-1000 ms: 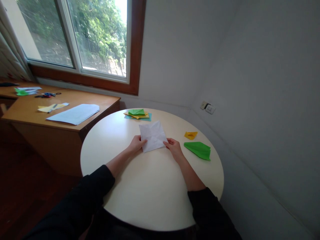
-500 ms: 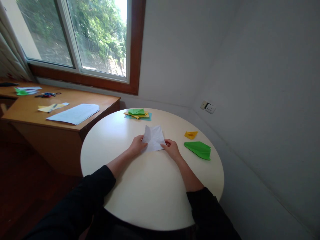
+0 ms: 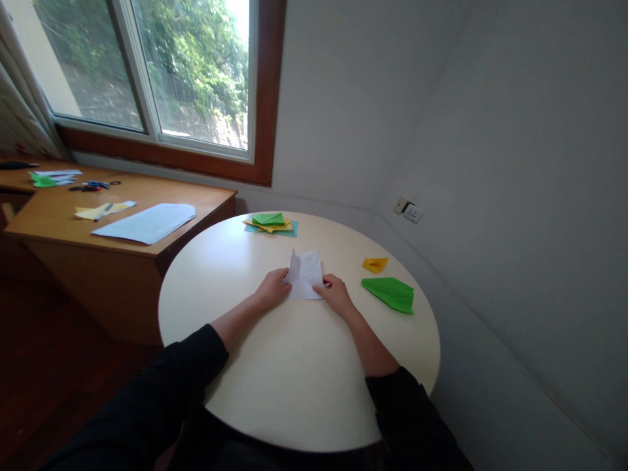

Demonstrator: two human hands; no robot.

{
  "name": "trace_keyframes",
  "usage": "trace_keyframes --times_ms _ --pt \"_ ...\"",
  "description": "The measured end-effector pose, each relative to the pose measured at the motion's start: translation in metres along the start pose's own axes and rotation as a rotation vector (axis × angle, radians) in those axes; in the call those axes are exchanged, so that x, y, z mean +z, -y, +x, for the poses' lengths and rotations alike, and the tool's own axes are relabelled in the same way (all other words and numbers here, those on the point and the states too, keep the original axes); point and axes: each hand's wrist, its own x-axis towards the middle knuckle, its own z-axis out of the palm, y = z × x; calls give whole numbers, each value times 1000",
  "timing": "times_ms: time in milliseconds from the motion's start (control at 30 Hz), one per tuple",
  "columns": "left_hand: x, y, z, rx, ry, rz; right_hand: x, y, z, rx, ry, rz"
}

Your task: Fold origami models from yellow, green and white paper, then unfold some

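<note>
A white, creased sheet of paper [image 3: 305,275] is held over the middle of the round table [image 3: 289,386]. My left hand [image 3: 273,288] pinches its left edge, thumb on the near face. On the opposite edge my right hand [image 3: 336,293] grips with thumb and curled fingers. The left side of the sheet bends upward along a crease. To the right of my right hand lie a green folded paper [image 3: 389,294] and a small yellow folded paper [image 3: 375,265].
Green, yellow and blue papers [image 3: 271,223] are piled at the table's far edge. On the left, a wooden desk [image 3: 53,229] bears white sheets [image 3: 147,223], a yellow paper [image 3: 101,210] and scissors [image 3: 95,186]. A wall socket [image 3: 413,212] is beyond the table on the right.
The left part of the white paper has folded up and inward, so the sheet looks narrower. My left hand has shifted slightly right; my right hand has barely moved.
</note>
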Motion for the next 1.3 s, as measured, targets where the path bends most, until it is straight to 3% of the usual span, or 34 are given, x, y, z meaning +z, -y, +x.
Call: trace_keyframes --times_ms 167,400,633,967,1300 --pt "-2 -4 -2 -13 42 27 3 1 0 -1 16 -59" --pt "0 0 0 -40 26 111 4 0 -1 -46 136 -88" --pt "-3 -1 0 -34 19 214 0 22 -7 -140 210 -289" --pt "-9 -8 -4 -31 30 306 -1 31 -6 -169 7 -356" --pt "-1 -9 -5 53 30 263 8 27 -4 -135 -62 -413"
